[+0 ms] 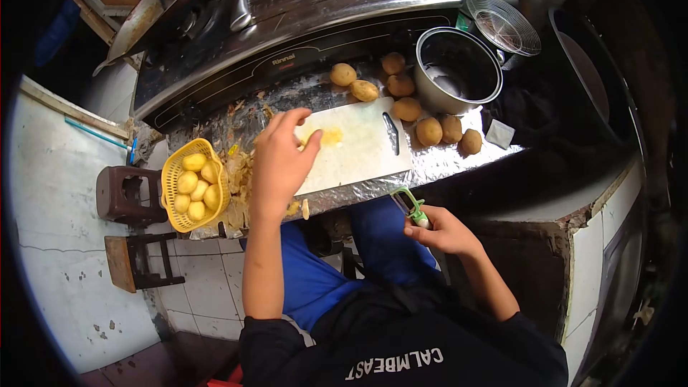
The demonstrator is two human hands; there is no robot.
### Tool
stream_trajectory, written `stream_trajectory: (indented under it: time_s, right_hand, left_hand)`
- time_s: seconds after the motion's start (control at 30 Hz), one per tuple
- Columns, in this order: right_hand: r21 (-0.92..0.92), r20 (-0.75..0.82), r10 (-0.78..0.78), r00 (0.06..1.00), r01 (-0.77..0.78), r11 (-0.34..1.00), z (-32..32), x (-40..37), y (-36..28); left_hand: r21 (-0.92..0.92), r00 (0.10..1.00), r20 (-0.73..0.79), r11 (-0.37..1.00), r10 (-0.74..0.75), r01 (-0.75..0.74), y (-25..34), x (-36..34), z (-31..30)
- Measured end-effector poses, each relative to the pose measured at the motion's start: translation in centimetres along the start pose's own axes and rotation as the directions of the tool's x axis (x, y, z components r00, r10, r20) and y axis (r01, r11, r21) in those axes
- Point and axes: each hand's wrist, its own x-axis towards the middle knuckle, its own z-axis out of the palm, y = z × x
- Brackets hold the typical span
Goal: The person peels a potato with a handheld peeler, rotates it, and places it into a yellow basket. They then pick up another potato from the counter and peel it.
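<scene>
My left hand (283,161) is over the left part of the white cutting board (358,161), fingers apart and holding nothing. In my right hand (448,231) is a green vegetable peeler (417,213), held just off the counter's front edge. Several unpeeled potatoes (429,131) lie behind and to the right of the board. Peeled potatoes (187,183) fill a yellow plastic basket (169,201) on the left. Potato peelings (238,179) are heaped between that basket and my left hand, which partly hides the board.
A metal pot (459,72) stands behind the potatoes at the right, with a wire strainer (504,24) beyond it. The gas stove (287,43) runs along the back. Two low stools (129,195) are at the far left, and a small white packet (499,134) lies at the right.
</scene>
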Motion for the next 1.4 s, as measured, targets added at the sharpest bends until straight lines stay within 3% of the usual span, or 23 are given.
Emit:
stream_trajectory:
  time_s: [0.03,0.13,0.3,0.37,0.43,0.5,0.57,0.63,0.83,0.9,0.93,0.97,1.0,1.03,1.07,1.1,1.2,1.23,1.3,1.33,1.4]
  right_hand:
    - [0.013,-0.012,-0.007,1.0,0.007,1.0,-0.5,-0.9,0.8]
    - [0.009,-0.144,0.099,0.985,-0.099,0.995,-2.3,-3.3,2.1]
    - [0.033,-0.315,-0.015,0.949,0.027,0.999,-4.8,-5.9,2.3]
    - [0.035,-0.347,0.023,0.938,-0.011,0.999,-5.4,-6.6,3.0]
    - [0.083,-0.346,0.042,0.937,-0.014,0.996,-5.5,-7.0,3.6]
    - [0.118,-0.338,0.051,0.94,-0.012,0.993,-5.7,-7.1,3.8]
    - [0.052,-0.359,0.027,0.933,-0.009,0.999,-5.7,-7.3,3.8]
    - [0.099,-0.355,0.057,0.933,-0.023,0.995,-5.7,-7.3,3.7]
    - [0.101,-0.347,0.075,0.935,-0.043,0.994,-6.0,-7.5,4.1]
    - [0.097,-0.376,0.06,0.924,-0.025,0.995,-5.4,-6.9,4.2]
    - [0.096,-0.36,0.058,0.931,-0.025,0.995,-5.1,-6.3,4.2]
    - [0.104,-0.367,0.031,0.93,0.008,0.995,-4.6,-5.6,3.9]
    - [0.111,-0.373,0.005,0.928,0.039,0.993,-4.0,-4.9,3.6]
    - [0.107,-0.353,0.004,0.936,0.036,0.994,-3.2,-4.0,2.7]
    - [-0.027,-0.359,-0.094,0.928,0.091,0.996,-2.3,-3.0,1.2]
    - [-0.164,-0.353,-0.199,0.914,0.149,0.975,-1.3,-1.9,-0.4]
    - [-0.34,-0.205,-0.433,0.878,0.351,0.873,1.8,1.0,-4.6]
    - [-0.343,-0.179,-0.436,0.882,0.36,0.868,2.8,2.1,-5.3]
    - [-0.481,-0.075,-0.581,0.81,0.481,0.733,4.8,4.1,-6.5]
    - [-0.482,-0.052,-0.581,0.812,0.489,0.727,5.6,4.8,-7.0]
    - [-0.607,0.062,-0.663,0.746,0.556,0.568,7.2,5.8,-7.8]
  left_hand:
    - [0.051,0.996,0.036,0.996,0.077,-0.078,-0.1,1.2,2.3]
    - [0.034,0.989,0.079,0.991,0.128,-0.131,1.4,4.4,7.1]
    - [0.075,0.982,0.082,0.981,0.171,-0.177,3.1,7.7,10.7]
    - [0.266,1.0,-0.021,0.964,0.017,-0.011,2.7,8.9,11.3]
    - [0.354,0.999,-0.032,0.934,-0.025,0.035,2.1,10.1,11.4]
    - [0.28,0.967,0.029,0.931,-0.254,0.236,1.0,11.4,11.2]
    - [0.233,0.964,-0.003,0.937,-0.266,0.259,0.0,12.1,11.8]
    - [0.188,0.92,0.025,0.906,-0.391,0.38,0.0,12.2,11.8]
    - [0.038,0.949,-0.199,0.966,-0.243,0.255,-4.1,10.7,12.0]
    - [0.021,0.932,-0.208,0.951,-0.296,0.307,-1.6,8.3,9.1]
    - [-0.208,0.939,-0.127,0.934,-0.32,0.29,-1.1,7.0,7.9]
    - [-0.428,0.945,-0.044,0.861,-0.323,0.274,-0.7,5.5,6.9]
    - [-0.424,0.94,-0.056,0.86,-0.337,0.283,0.2,4.0,5.7]
    - [-0.68,0.946,0.087,0.675,-0.313,0.286,1.1,2.4,4.6]
    - [-0.862,0.948,0.205,0.414,-0.245,0.294,1.5,0.7,3.8]
    - [-0.863,0.946,0.186,0.416,-0.264,0.286,1.4,-0.7,3.5]
    - [-0.961,0.921,0.271,-0.023,-0.278,0.276,0.7,-4.1,2.8]
    - [-0.958,0.906,0.287,-0.084,-0.311,0.275,0.5,-5.1,2.5]
    - [-0.966,0.878,0.197,0.065,-0.436,0.249,1.0,-6.6,2.4]
    - [-0.97,0.874,0.182,0.062,-0.45,0.234,1.1,-7.3,2.1]
    - [-0.97,0.855,0.096,0.143,-0.51,0.194,1.2,-8.5,1.2]
